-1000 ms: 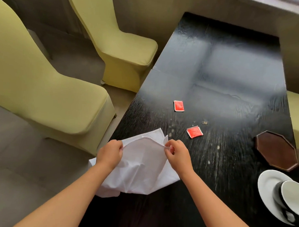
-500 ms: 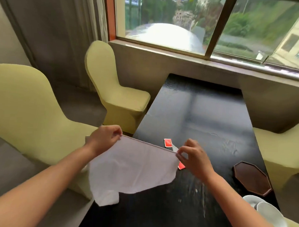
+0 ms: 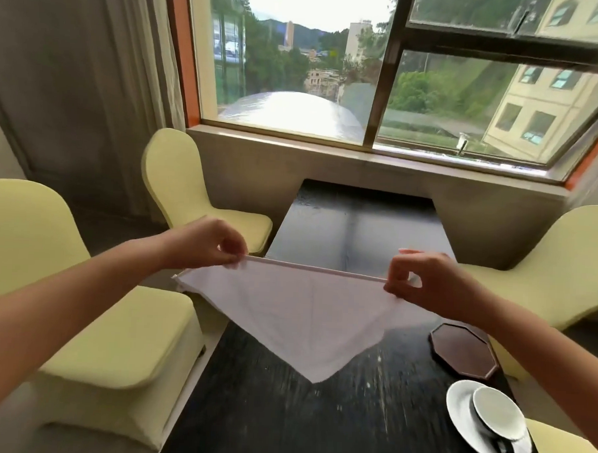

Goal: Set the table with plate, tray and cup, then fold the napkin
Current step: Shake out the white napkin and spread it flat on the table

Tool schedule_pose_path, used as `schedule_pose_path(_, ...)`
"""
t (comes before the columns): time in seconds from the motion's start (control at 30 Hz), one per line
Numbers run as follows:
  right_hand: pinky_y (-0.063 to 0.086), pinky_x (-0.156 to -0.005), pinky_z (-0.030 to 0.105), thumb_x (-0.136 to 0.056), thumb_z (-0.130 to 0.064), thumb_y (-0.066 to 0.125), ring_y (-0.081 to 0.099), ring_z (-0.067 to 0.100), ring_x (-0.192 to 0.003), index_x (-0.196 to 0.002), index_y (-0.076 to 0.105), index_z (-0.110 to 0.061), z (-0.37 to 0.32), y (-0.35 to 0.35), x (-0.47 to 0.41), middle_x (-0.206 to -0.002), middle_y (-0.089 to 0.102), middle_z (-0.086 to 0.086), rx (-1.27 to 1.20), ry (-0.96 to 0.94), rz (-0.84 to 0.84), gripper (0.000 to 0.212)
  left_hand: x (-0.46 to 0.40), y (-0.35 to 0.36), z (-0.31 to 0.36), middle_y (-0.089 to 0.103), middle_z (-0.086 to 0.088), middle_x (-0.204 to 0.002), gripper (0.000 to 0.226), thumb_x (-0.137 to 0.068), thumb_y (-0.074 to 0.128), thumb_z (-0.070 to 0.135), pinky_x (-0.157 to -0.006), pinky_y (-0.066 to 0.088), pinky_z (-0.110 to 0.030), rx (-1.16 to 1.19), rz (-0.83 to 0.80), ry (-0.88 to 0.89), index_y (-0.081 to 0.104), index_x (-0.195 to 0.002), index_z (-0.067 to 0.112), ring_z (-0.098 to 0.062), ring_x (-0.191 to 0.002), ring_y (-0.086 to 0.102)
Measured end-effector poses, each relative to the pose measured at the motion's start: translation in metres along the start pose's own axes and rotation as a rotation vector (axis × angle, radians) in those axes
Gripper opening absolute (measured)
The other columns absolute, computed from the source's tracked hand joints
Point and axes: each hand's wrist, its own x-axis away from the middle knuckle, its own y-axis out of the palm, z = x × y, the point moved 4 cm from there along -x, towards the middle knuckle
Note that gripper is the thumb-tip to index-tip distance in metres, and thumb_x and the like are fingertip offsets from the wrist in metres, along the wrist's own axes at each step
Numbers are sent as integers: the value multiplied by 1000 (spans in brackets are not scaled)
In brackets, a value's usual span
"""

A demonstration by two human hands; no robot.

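Observation:
A white napkin (image 3: 300, 315) hangs in the air above the black table (image 3: 356, 225), its top edge stretched taut and its lower corner pointing down. My left hand (image 3: 207, 244) pinches the top edge near its left end. My right hand (image 3: 422, 283) pinches the right end. On the table at the right lies a brown octagonal tray (image 3: 463, 350). Nearer to me, at the right edge, a white plate (image 3: 457, 409) carries a cup (image 3: 498, 423) with a white inside and a dark handle.
Pale green chairs stand on both sides: two at the left (image 3: 91, 320) (image 3: 189, 194), one at the right (image 3: 546, 264). A low wall and a large window (image 3: 366, 75) close off the table's far end.
Both hands lifted the napkin off the table and drew apart, stretching its top edge straight. The view tilted up to the window, and the red packets are now hidden behind the cloth.

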Motion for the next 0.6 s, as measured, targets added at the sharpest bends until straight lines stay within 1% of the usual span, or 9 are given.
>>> schedule_pose_path(0.03, 48, -70, 27, -79, -10, 71, 57, 18, -61, -71, 66, -9, 3, -1, 3, -67, 64, 1, 15, 46, -95, 10, -3, 4, 2, 68, 4, -83, 13, -82, 68, 12, -78, 54, -19, -7, -39, -10, 73, -95, 12, -9, -78, 65)
schedule_pose_path(0.07, 48, -68, 27, -80, -12, 70, 60, 18, -66, -74, 68, -11, 7, -1, 6, -70, 67, 2, 36, 87, -183, 6, -7, 9, 4, 68, 5, -83, 13, -83, 68, 13, -77, 54, -19, -20, -79, -19, 73, -94, 13, -10, -78, 65)
schedule_pose_path(0.13, 48, -70, 31, -82, -13, 67, 62, 21, -71, -76, 68, -11, 18, -1, 9, -75, 69, 5, 79, 153, -294, 6, -19, 19, 6, 69, 4, -82, 11, -83, 68, 16, -76, 54, -23, -49, -141, -29, 74, -92, 14, -11, -75, 65)
schedule_pose_path(0.2, 49, -73, 37, -84, -13, 64, 59, 25, -73, -77, 66, -12, 33, -3, 10, -76, 65, 6, 143, 231, -329, 7, -35, 25, 5, 68, 3, -78, 9, -81, 68, 15, -74, 53, -27, -97, -162, -31, 74, -88, 12, -13, -71, 62)
schedule_pose_path(0.3, 48, -74, 38, -85, -11, 62, 55, 25, -73, -83, 67, -6, 53, -15, 5, -78, 64, 9, 237, 290, -207, 7, -58, 27, 2, 64, -1, -75, 6, -81, 65, 11, -71, 50, -29, -185, -111, -58, 70, -80, 8, -15, -68, 56)
schedule_pose_path(0.4, 48, -73, 37, -84, -7, 61, 61, 31, -77, -84, 67, -1, 67, -30, -2, -83, 68, 16, 286, 307, -2, 8, -76, 21, 7, 65, -7, -81, 11, -84, 60, 10, -74, 54, -41, -192, 51, -76, 66, -76, 12, -23, -75, 59)
schedule_pose_path(0.43, 48, -72, 37, -84, -6, 60, 61, 33, -78, -84, 67, -1, 71, -34, -3, -84, 68, 17, 318, 309, 50, 9, -80, 17, 10, 65, -8, -84, 11, -86, 58, 10, -72, 54, -43, -183, 122, -73, 65, -78, 12, -26, -77, 59)
schedule_pose_path(0.53, 51, -75, 43, -84, -5, 58, 62, 38, -79, -84, 66, 0, 78, -46, -3, -86, 68, 19, 385, 305, 172, 9, -89, 2, 22, 66, -12, -86, 11, -89, 54, 11, -62, 46, -36, -211, 315, -40, 64, -86, 9, -26, -73, 57)
schedule_pose_path(0.6, 51, -76, 48, -84, -4, 58, 62, 39, -80, -84, 67, 1, 81, -52, 1, -85, 67, 21, 384, 294, 242, 10, -90, -8, 29, 67, -14, -84, 10, -89, 55, 10, -62, 46, -36, -238, 388, 3, 63, -89, 6, -28, -72, 58)
